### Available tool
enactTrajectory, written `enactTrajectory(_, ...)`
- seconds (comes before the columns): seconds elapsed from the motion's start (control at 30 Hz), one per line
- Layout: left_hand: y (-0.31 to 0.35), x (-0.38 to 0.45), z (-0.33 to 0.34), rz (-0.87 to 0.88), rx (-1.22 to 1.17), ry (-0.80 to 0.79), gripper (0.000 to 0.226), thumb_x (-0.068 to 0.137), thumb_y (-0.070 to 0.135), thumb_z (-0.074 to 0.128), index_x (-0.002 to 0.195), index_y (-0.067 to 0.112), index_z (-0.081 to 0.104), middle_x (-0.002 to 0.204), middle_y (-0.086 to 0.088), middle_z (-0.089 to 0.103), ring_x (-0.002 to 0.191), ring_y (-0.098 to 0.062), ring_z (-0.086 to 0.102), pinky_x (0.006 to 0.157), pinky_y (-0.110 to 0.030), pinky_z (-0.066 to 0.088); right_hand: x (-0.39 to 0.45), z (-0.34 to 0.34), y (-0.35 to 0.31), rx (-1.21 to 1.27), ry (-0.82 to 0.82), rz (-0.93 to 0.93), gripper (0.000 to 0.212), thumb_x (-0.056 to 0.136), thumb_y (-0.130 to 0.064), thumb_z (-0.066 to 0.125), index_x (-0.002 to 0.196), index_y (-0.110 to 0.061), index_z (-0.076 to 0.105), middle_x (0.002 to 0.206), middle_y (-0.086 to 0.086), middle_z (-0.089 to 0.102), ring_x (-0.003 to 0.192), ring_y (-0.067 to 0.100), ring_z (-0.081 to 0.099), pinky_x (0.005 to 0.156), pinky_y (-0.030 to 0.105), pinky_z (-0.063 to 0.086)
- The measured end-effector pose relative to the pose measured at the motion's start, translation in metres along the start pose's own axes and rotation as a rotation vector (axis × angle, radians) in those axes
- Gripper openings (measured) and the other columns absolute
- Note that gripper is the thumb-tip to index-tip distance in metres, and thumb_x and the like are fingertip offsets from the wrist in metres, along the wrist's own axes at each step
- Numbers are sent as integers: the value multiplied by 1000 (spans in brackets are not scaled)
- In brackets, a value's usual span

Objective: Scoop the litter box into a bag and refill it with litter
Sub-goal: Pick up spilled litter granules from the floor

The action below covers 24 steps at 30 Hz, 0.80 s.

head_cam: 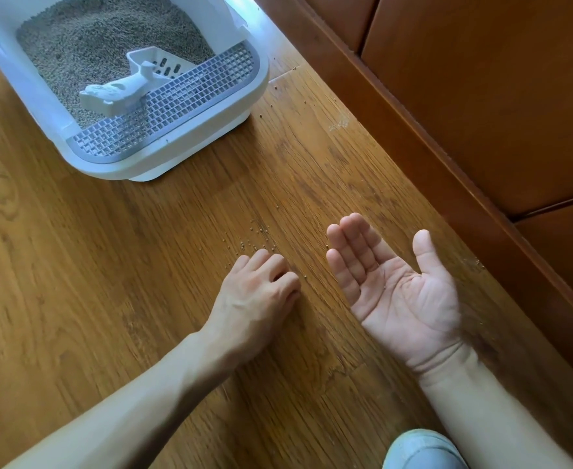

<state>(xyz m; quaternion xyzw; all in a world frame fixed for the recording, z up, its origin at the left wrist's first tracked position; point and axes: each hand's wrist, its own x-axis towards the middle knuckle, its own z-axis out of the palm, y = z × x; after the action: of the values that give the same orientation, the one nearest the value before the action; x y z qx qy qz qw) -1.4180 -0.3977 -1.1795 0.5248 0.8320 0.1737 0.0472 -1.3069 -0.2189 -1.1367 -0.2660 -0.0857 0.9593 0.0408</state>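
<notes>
Item 1. Litter box (190,154): white, at the far-left part of the wooden floor (109,282), its near rim facing the person. It holds grey-brown litter (102,42). A grey grid step (176,110) runs along the near edge, with a few grains caught in its cells.

Item 2. Scoop (132,86): white, slotted, lying on the litter just behind the grid step, handle toward the left. No hand touches it.

Item 3. Left hand (258,292): knuckles up, fingers curled down with the tips on the floor. Whether a grain is pinched under them cannot be told.

Item 4. Spilled grains (254,243): a loose scatter on the floor just beyond the left fingertips, with strays farther off near the box's right corner and along the cabinet base (430,157).

Item 5. Right hand (393,286): palm up, fingers straight and together, slightly cupped, beside the left hand and apart from it. The palm appears bare but for a possible speck.

Item 6. Knee (424,448): pale blue fabric at the bottom edge.

Handling note (judgement): the step looks like gathering stray litter. Rake the grains into one cluster with the left fingertips, then sweep them onto the cupped right palm held low at the floor. Keep the palm level while carrying it to the box. No bag is in view.
</notes>
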Motion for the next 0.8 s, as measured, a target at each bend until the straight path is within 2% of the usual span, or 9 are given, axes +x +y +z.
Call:
enactTrajectory(0.1, 3, 4, 2, 35, 64, -1, 11, 95, 26, 62, 93, 16, 67, 94, -4, 63, 83, -21, 53, 67, -35, 48, 0, -1, -1, 3, 6, -7, 84, 94, -68, 29, 139, 1, 48, 139, 20, 55, 138, 32, 43, 115, 46, 34)
enactTrajectory(0.27, 3, 15, 2, -59, 24, 40, 21, 98, 26, 47, 91, 14, 62, 90, -4, 59, 80, -21, 51, 67, -36, 47, -1, -2, -2, -4, 13, -9, 85, 94, -68, 29, 138, 1, 49, 138, 20, 55, 138, 32, 44, 116, 46, 34)
enactTrajectory(0.6, 11, 28, 5, -19, 83, 79, 11, 95, 20, 62, 88, 12, 62, 87, -5, 59, 77, -23, 51, 64, -37, 44, -2, -4, -3, -4, 30, -16, 84, 94, -67, 30, 137, 2, 51, 137, 21, 56, 138, 32, 44, 115, 46, 35)
enactTrajectory(0.8, 4, 31, 6, 114, 205, 12, 10, 88, 16, 69, 88, 11, 61, 88, -8, 59, 79, -25, 50, 65, -38, 42, -3, -4, -5, -7, 23, -29, 82, 94, -66, 32, 136, 2, 52, 137, 20, 57, 137, 32, 46, 113, 46, 38)
